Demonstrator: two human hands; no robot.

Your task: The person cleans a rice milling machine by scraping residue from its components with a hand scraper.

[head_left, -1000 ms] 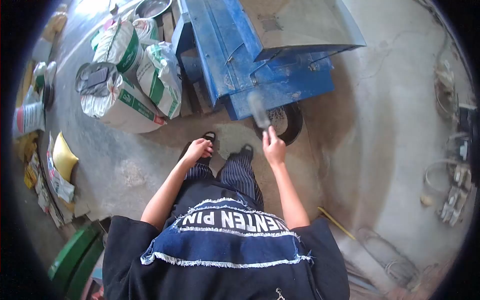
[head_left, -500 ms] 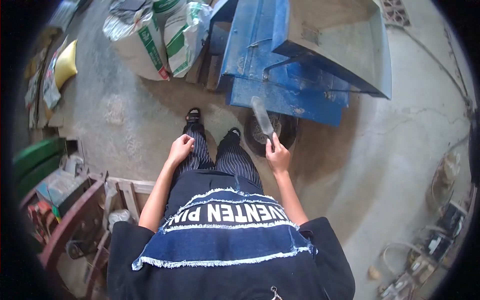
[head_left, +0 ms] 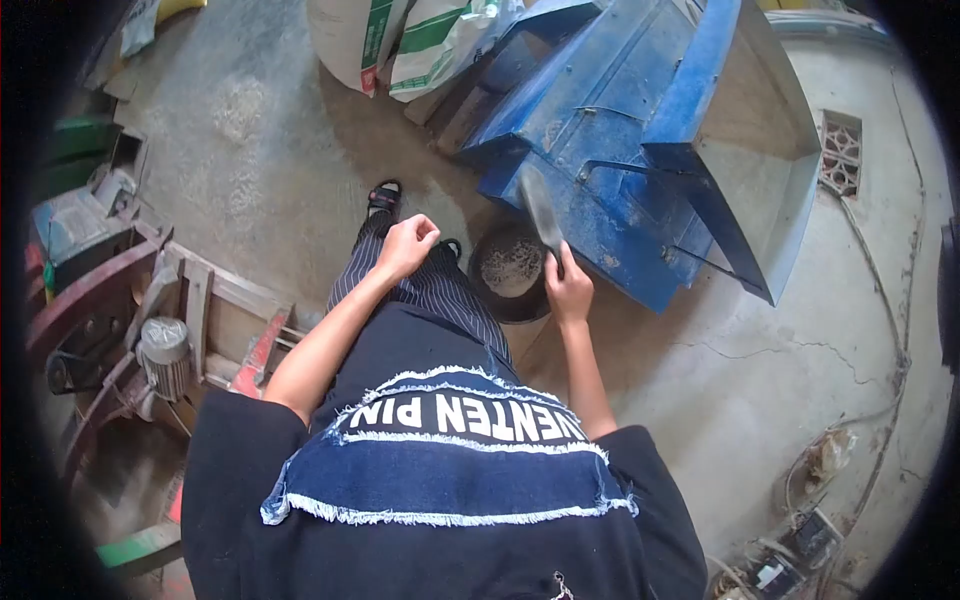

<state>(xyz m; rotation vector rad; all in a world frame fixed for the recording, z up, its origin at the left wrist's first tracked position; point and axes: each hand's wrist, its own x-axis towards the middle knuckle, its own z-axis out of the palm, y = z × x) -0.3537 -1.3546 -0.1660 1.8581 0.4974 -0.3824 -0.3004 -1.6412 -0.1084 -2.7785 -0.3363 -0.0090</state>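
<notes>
My right hand [head_left: 569, 286] is closed around the dark handle of a broad-bladed knife [head_left: 540, 208]. Its flat grey blade points up and away, in front of the blue metal machine [head_left: 600, 150]. My left hand [head_left: 408, 246] hangs over my striped trousers with its fingers curled in, and nothing shows in it. Between the two hands, lower down on the floor, stands a round black basin [head_left: 511, 268] with pale, crumbly stuff inside. The machine's tilted hopper [head_left: 755, 150] rises beyond my right hand.
White and green sacks [head_left: 440, 45] stand beside the machine. At left are a wooden frame [head_left: 235, 280], a grey motor [head_left: 166, 352] and a curved dark red part [head_left: 95, 285]. Cables and electrical parts [head_left: 800, 540] lie at lower right. A vent block [head_left: 841, 152] sits in the wall.
The view has turned, so the machine and sacks now appear further right and tilted. My left hand is higher in view and further right. The knife stays in my right hand.
</notes>
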